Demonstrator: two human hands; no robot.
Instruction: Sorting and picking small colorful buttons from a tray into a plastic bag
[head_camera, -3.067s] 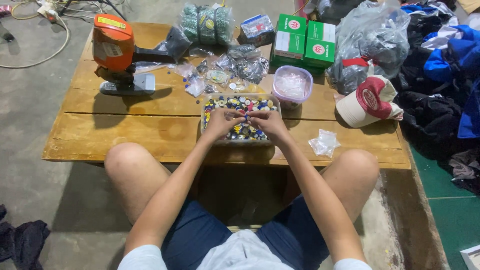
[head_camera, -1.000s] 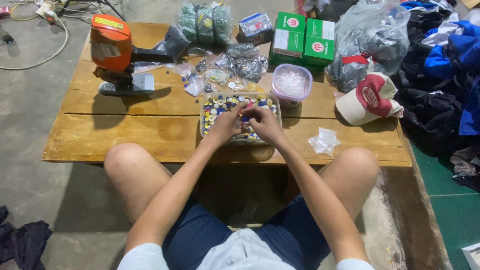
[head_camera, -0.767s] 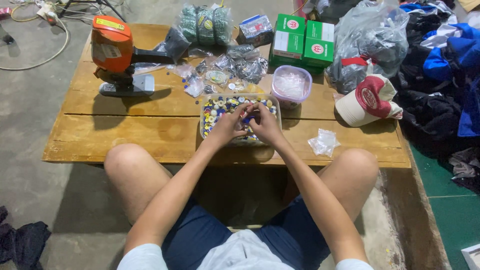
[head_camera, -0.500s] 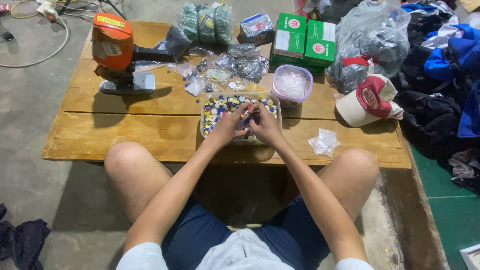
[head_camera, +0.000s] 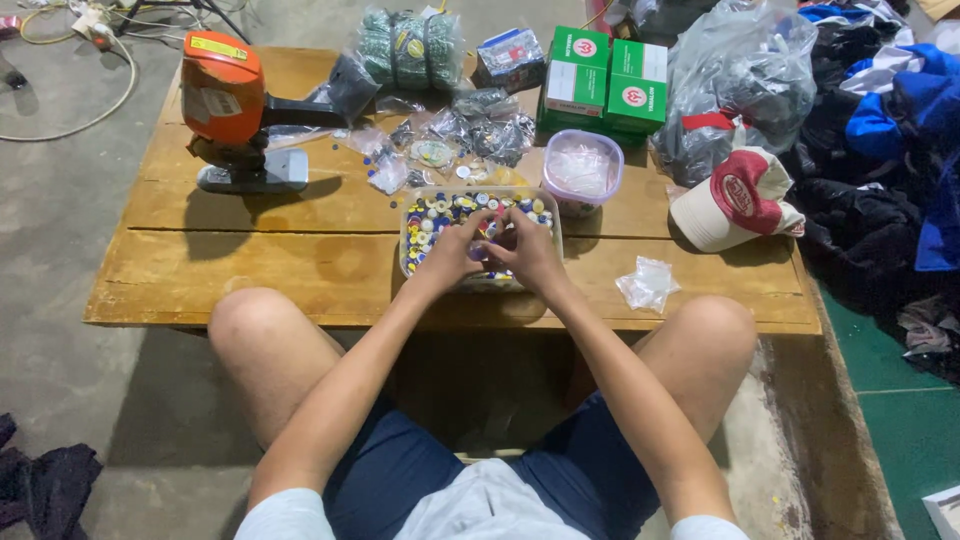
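Observation:
A clear plastic box (head_camera: 408, 232) full of small coloured buttons stands on a low wooden table (head_camera: 280, 270) just in front of my knees. Both hands are inside it, over the buttons. My left hand (head_camera: 452, 255) and my right hand (head_camera: 528, 250) meet at the fingertips near the box's middle, pinching at something small that I cannot make out. The fingers hide what lies between them.
An orange hand-held machine (head_camera: 225, 95) lies at the table's back left. Small plastic bags (head_camera: 440, 140), green rolls (head_camera: 405, 45), green boxes (head_camera: 605, 75), a lidded tub (head_camera: 582, 170), a cap (head_camera: 735, 200) and a crumpled bag (head_camera: 648, 283) surround the box. Clothes are piled at the right.
My hands have stayed over the button box, with the fingertips shifting slightly together. Nothing else on the table has moved.

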